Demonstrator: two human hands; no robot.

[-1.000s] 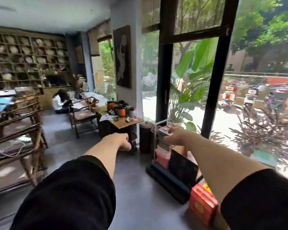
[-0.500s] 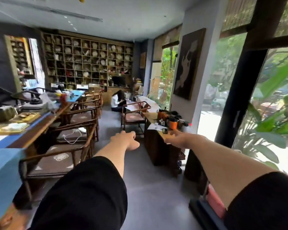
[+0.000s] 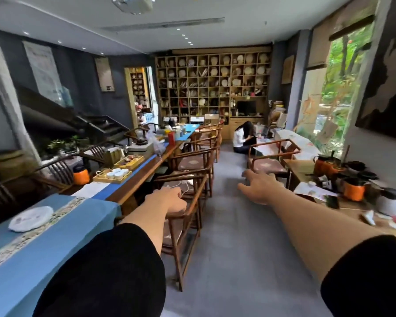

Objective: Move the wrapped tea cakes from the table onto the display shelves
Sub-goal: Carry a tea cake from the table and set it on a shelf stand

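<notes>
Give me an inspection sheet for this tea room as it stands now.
Surface: long table under a blue cloth.
Job's things: one white wrapped tea cake on the cloth, another cut off by the left edge; display shelves on the far wall.
Clutter: cup tray, orange jar.
Hands: left hand curled, empty; right hand spread, empty.
Cables: white cord on a chair seat.
Surroundings: wooden chairs, seated person, stairs.
</notes>
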